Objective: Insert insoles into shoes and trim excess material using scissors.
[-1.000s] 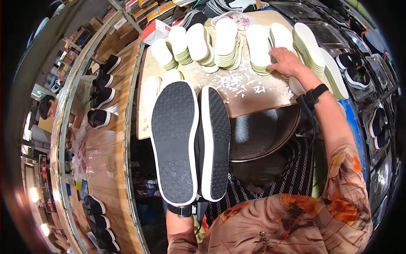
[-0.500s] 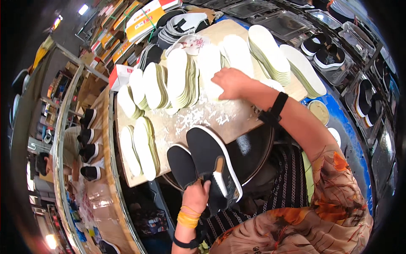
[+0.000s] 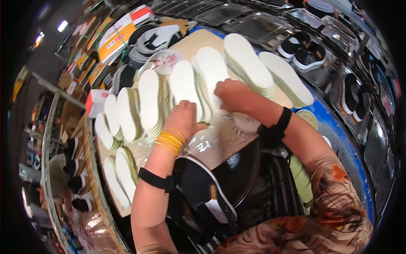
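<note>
Several stacks of white insoles [image 3: 148, 101] lie fanned across a pale work board [image 3: 220, 142] in front of me. My left hand [image 3: 184, 119], with yellow bands on its wrist, curls over the near end of one insole stack [image 3: 182, 84]. My right hand [image 3: 230, 95], with a black wrist strap, grips the near end of the neighbouring insole stack [image 3: 210, 67]. A pair of black slip-on shoes [image 3: 205, 192] with white edging lies in my lap under my left forearm, with neither hand on it.
Clear trays holding black shoes [image 3: 306, 55] line the upper right. Cardboard boxes [image 3: 114, 38] and loose white soles [image 3: 154, 38] sit beyond the board. A shelf with shoes [image 3: 74, 169] runs along the left. Pale green insoles [image 3: 302, 178] stand at my right side.
My left hand has let go of the black shoes, which have dropped from held-up to my lap, and has reached forward onto the insoles. My right hand stayed at the stacks.
</note>
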The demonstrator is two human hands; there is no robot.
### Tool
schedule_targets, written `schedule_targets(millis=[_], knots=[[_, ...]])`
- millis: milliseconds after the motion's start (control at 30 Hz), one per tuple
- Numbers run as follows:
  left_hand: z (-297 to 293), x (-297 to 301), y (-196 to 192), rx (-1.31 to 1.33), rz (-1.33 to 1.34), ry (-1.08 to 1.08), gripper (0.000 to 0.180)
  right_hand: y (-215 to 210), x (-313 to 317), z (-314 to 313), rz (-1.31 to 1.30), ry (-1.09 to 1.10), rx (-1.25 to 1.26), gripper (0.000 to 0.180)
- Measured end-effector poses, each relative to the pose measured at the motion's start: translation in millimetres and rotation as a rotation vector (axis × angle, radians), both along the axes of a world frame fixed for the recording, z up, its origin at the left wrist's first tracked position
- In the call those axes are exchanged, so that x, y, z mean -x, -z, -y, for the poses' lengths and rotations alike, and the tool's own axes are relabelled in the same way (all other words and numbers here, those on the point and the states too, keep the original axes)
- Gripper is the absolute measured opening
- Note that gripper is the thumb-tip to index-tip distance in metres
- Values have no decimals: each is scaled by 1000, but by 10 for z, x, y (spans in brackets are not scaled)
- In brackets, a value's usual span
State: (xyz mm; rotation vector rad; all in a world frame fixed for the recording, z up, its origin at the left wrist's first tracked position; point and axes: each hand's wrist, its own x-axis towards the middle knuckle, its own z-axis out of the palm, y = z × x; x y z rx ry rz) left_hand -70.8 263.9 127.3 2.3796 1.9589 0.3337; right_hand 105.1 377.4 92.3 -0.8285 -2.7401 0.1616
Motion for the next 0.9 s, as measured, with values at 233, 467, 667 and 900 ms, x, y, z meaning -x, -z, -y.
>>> schedule_targets(millis=[233,467,667,900], knots=[[-279,140,121,106,59,76,47,276,51,41,-29,-90,-240,11],[605,230,-574,-501,9,-356,20,-587,-194,310,-348,157,-200,29],[2925,387,-1132,-723,889,-766,24,-1284,-1462,1252,-1091,62,384,33],[4522,-396,-1136,-490,1082,-1192,25,-1186,-1849,2213,-703,332,948,25]])
